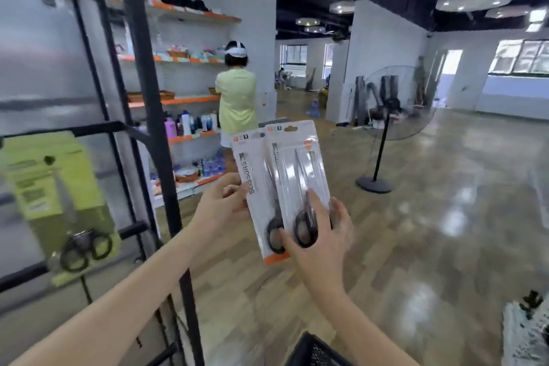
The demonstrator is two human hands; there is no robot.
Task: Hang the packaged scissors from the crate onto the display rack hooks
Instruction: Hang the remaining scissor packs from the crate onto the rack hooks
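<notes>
I see both hands gripping two scissors packs (285, 187) (left hand (225, 202), right hand (323, 235)) over glossy wood floor (430, 217), black display rack (148, 98) left, crate (315, 350) below.

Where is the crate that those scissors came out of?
Only a black crate corner shows at the head view's bottom edge, between the forearms, below the two scissors packs and right of the rack post.

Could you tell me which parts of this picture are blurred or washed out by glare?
Head view: the display rack and the green scissors pack hanging on it are smeared by motion blur; the two white scissors packs, held by the left hand and right hand, are fairly sharp, with reflections on their plastic; the glossy floor shows bright glare; straight edges bow from the wide lens.
</notes>
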